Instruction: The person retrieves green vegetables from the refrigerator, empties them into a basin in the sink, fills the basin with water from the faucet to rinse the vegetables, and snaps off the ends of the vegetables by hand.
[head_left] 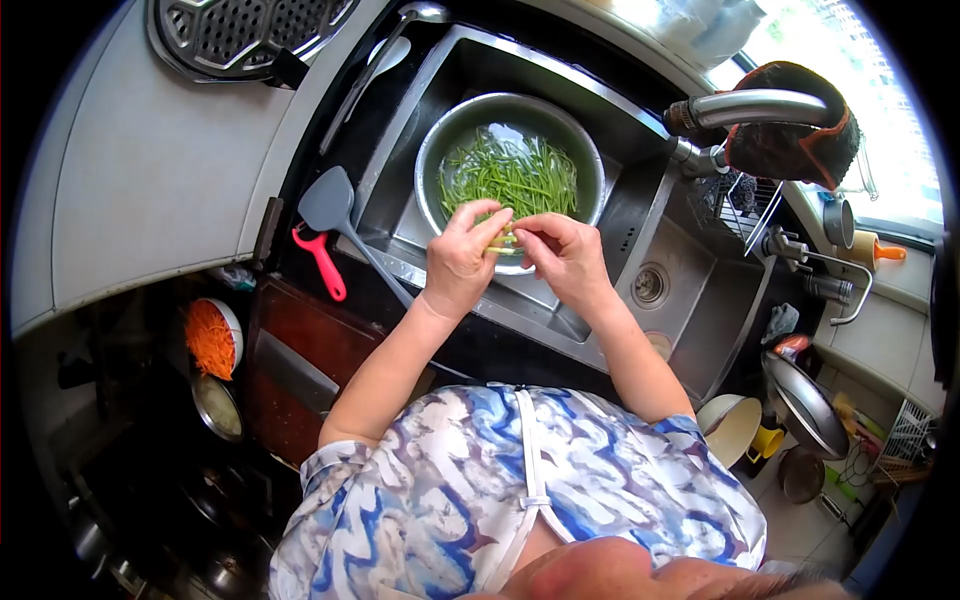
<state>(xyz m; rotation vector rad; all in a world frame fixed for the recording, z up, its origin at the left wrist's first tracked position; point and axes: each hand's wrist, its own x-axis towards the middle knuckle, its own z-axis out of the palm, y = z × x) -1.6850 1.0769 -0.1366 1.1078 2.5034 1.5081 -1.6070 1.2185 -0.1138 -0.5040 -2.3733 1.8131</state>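
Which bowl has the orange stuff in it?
The small white bowl at the left, below the red-handled tool, holds orange shreds. The big metal bowl in the sink, by both hands, holds green stems instead.

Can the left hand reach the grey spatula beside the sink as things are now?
Probably yes. The left hand is pinching a green stem together with the right hand, so it must let go first. The grey spatula lies uncovered close by.
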